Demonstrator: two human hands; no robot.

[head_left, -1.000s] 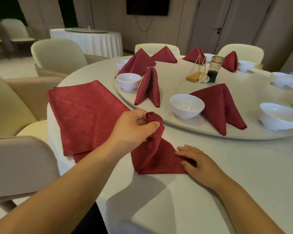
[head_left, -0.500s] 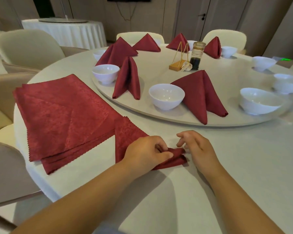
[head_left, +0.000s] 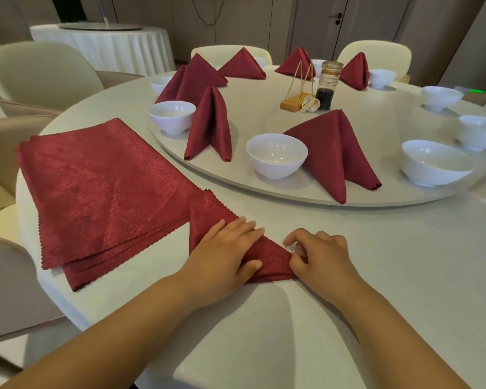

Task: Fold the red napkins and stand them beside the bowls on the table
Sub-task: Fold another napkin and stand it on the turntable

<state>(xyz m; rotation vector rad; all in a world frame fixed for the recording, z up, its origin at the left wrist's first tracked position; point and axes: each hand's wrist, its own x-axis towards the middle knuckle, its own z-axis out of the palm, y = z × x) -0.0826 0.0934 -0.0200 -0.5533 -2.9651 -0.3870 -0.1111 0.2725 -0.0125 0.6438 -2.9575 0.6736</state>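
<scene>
Napkin (head_left: 272,261), red patterned cloth with pinked edges, lies as a flat triangle at near table (head_left: 376,276) edge. Left hand (head_left: 225,251) presses it, fingers straight; right hand (head_left: 320,255) fingertips pinch its corner.

Place: restaurant banquet room.
Signs: round bench (head_left: 404,262) carrying a turntable (head_left: 264,108); bowls (head_left: 276,155) and folded napkins (head_left: 209,124) on it; skirted second bench (head_left: 104,49) and padded chairs (head_left: 40,68) behind.

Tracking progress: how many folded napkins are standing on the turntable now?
6 standing napkins: one beside the left bowl, one beside the middle bowl, four along the far side; more could be hidden.
</scene>
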